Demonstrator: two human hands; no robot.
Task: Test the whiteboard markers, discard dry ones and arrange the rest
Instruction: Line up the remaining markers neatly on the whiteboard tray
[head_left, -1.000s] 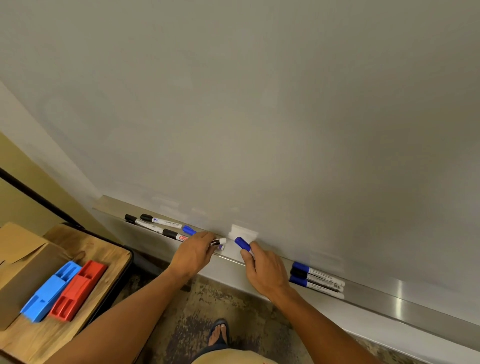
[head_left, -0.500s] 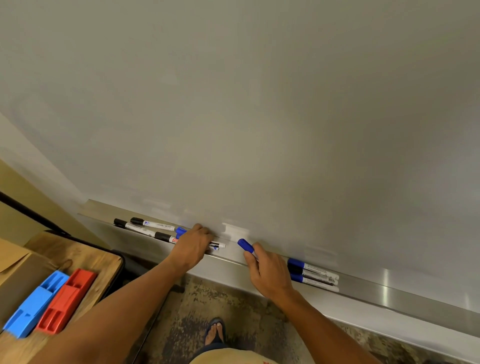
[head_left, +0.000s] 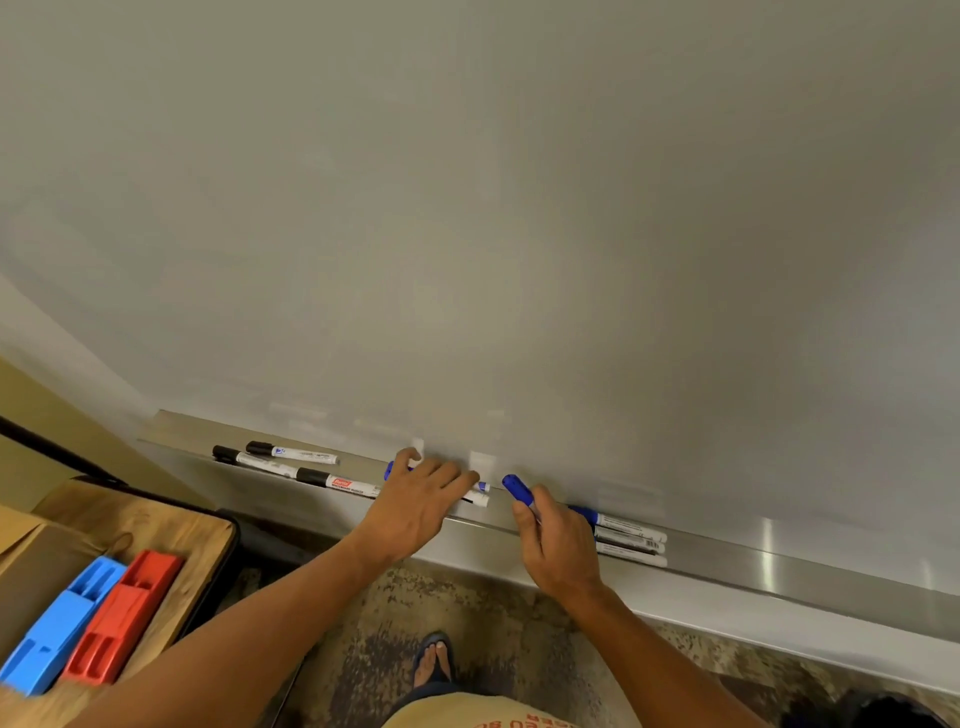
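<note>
A blank whiteboard (head_left: 519, 234) fills the view, with a metal marker tray (head_left: 779, 566) along its bottom edge. My right hand (head_left: 558, 548) holds a blue-capped marker (head_left: 517, 489), cap pointing up toward the board. My left hand (head_left: 421, 501) rests flat over two markers (head_left: 480, 493) in the tray; whether it grips them is unclear. Three black-capped markers (head_left: 291, 462) lie in the tray to the left. Three more markers (head_left: 631, 540), one with a blue cap, lie to the right of my right hand.
At lower left stands a wooden table (head_left: 171, 525) carrying a cardboard box (head_left: 31, 566), a blue plastic holder (head_left: 62, 623) and a red plastic holder (head_left: 122, 616). My foot in a sandal (head_left: 434, 662) is on the speckled floor below.
My left hand has slid a little to the right along the tray over the markers. My right hand keeps the blue marker in about the same spot. The camera view has shifted slightly.
</note>
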